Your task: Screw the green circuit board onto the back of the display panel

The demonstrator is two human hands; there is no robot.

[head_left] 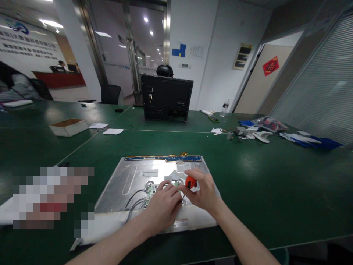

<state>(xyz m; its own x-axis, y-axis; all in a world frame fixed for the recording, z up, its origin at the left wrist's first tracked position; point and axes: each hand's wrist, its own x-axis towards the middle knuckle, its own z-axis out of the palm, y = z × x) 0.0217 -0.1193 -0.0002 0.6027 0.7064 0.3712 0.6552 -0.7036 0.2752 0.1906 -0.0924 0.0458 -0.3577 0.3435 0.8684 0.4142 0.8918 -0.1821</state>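
Observation:
A flat silver metal display panel (118,184) lies back side up on the table, with a narrow blue circuit strip (165,158) along its far edge. My right hand (204,189) grips a screwdriver (191,182) by its orange and black handle, the thin shaft slanting down toward the panel. Close beside it my left hand (165,202) rests over a small green circuit board (151,190), fingers bent and together; what the fingertips hold is hidden. Grey cables (135,200) curve from the board's left side. A white sheet (110,222) covers the panel's near edge.
A black monitor-like housing (167,97) stands upright across the green table (264,191). An open white box (68,127) is at left, near a pixelated patch. Gloves, small parts and a plastic bag (270,124) lie at right, with a water bottle (225,108) behind.

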